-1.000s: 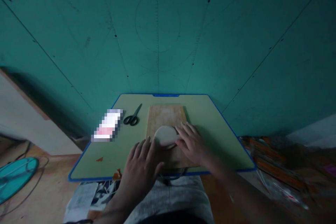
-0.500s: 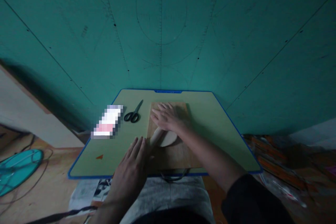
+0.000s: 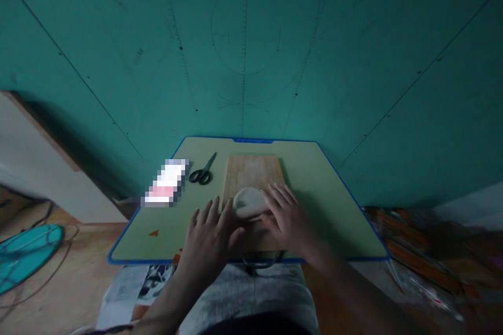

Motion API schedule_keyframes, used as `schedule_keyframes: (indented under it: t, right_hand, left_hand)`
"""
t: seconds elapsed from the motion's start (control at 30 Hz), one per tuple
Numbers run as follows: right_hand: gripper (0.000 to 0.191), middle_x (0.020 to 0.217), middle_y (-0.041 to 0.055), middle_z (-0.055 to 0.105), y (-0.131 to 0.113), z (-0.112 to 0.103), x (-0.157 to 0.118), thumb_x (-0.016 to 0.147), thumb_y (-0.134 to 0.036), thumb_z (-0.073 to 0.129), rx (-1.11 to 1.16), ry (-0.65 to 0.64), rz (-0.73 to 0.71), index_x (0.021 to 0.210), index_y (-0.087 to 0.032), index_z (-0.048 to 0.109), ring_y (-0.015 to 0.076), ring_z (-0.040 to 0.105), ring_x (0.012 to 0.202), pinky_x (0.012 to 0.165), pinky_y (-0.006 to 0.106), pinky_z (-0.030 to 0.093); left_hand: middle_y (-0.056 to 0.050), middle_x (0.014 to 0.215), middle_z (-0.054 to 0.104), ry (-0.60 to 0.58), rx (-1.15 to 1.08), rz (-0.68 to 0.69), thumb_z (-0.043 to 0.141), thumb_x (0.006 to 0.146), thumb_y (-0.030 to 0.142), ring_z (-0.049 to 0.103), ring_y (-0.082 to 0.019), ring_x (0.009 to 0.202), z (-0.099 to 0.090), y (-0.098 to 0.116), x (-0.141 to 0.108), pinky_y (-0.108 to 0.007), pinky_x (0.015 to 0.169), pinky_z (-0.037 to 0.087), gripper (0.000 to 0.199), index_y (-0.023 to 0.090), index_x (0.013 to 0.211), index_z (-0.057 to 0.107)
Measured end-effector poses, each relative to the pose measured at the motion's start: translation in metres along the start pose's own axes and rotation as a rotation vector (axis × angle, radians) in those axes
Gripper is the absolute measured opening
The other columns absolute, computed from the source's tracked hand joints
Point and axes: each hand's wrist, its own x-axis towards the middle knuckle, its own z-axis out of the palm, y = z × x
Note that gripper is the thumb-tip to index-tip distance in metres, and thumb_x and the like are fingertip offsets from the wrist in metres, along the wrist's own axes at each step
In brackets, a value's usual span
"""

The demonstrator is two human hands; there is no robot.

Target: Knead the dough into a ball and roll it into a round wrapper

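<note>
A flat, pale round of what looks like dough (image 3: 248,202) lies on a wooden board (image 3: 253,166) in front of me. My left hand (image 3: 209,227) is at the board's near left side, palm down with fingers spread, close to the round's left edge. On the other side, my right hand (image 3: 286,214) lies with its fingers stretched out, the fingertips at the round's right edge. Both hands are open. Just below the round, a narrow pale edge shows between the hands; whether the rolling pin lies under my palms I cannot make out.
The board rests on a pale green, blue-edged table (image 3: 326,193). Black-handled scissors (image 3: 202,174) lie left of the board, beside a blurred-out bright phone-like rectangle (image 3: 167,183). A small orange scrap (image 3: 153,232) is nearer me. A green marked wall (image 3: 251,63) rises behind the table.
My right hand has moved from the board's far part back toward me and to the right. The pale rolling pin that slanted between my hands no longer shows clearly. More of the round is visible.
</note>
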Motion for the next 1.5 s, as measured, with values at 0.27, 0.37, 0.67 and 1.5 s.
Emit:
schedule_keyframes:
  t: [0.27,0.37,0.67,1.5]
  right_hand:
    - [0.071,0.153,0.0188,0.044,-0.03,0.017,-0.065,0.095,-0.032,0.049,0.027,0.165,0.127,0.157,-0.01,0.023,0.0313,0.039,0.143,0.113,0.054,0.041]
    - [0.074,0.152,0.0203,0.045,-0.031,0.017,-0.061,0.096,-0.037,0.047,0.047,0.167,0.156,0.158,-0.008,0.02,0.0335,0.043,0.14,0.111,0.056,0.042]
    - [0.052,0.148,0.0207,0.05,0.033,0.007,-0.02,0.104,-0.035,0.028,-0.01,0.036,0.336,0.141,-0.011,0.055,0.0313,0.041,0.142,0.117,0.057,0.029]
    - [0.054,0.15,0.0185,0.048,-0.016,0.007,-0.047,0.099,-0.022,0.038,0.071,0.084,0.166,0.151,-0.007,0.037,0.0304,0.041,0.143,0.117,0.058,0.034]
  left_hand:
    - [-0.02,0.142,0.056,-0.111,-0.017,0.134,0.039,0.099,0.055,0.052,-0.038,0.131,0.012,-0.005,0.073,-0.073,0.111,0.023,0.054,0.019,0.132,0.06]
    - [-0.017,0.142,0.057,-0.154,-0.051,0.184,0.039,0.1,0.052,0.048,-0.037,0.134,0.017,-0.001,0.104,-0.065,0.112,0.028,0.05,0.019,0.124,0.066]
    - [-0.01,0.134,0.063,-0.216,-0.193,0.202,0.035,0.1,0.05,0.053,-0.028,0.127,0.042,0.026,0.178,-0.045,0.105,0.041,0.047,0.022,0.121,0.066]
    - [-0.004,0.134,0.065,-0.186,-0.203,0.389,0.039,0.097,0.037,0.05,-0.031,0.133,0.042,0.014,0.156,-0.052,0.111,0.035,0.04,0.027,0.116,0.072]
